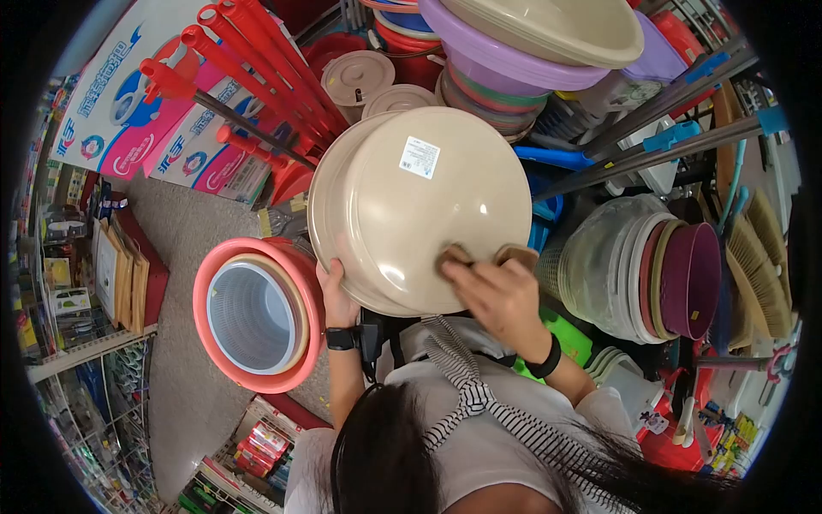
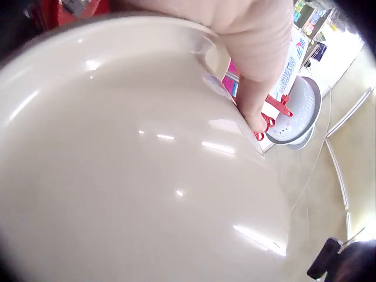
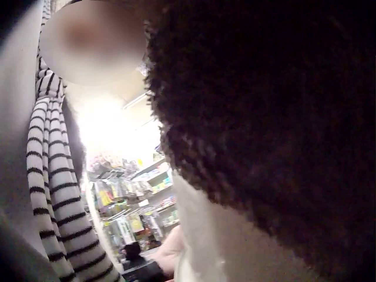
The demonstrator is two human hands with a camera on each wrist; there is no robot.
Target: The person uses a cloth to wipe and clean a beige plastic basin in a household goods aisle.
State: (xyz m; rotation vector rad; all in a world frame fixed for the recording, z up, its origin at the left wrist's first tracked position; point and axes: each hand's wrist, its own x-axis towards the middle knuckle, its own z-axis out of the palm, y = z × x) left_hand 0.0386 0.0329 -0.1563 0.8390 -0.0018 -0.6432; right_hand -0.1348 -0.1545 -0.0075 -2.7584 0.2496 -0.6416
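A glossy beige plastic basin (image 1: 377, 214) is held in front of the body, its underside facing up with a white label (image 1: 420, 158) on it. My left hand (image 1: 338, 295) grips the basin's rim at its lower left. The same hand (image 2: 255, 44) shows at the edge of the basin (image 2: 135, 158) in the left wrist view. In my right hand (image 1: 505, 304) is a brown fuzzy cloth (image 1: 518, 254), pressed to the lower right of the underside. This dark cloth (image 3: 264, 111) fills much of the right wrist view.
Pink and blue nested tubs (image 1: 257, 317) stand on the floor to the left. Red-handled tools (image 1: 265, 77) and boxes (image 1: 111, 94) are behind them. Stacked basins (image 1: 522, 51) rise at the back, with nested bins (image 1: 642, 270) and brooms (image 1: 762, 265) on the right.
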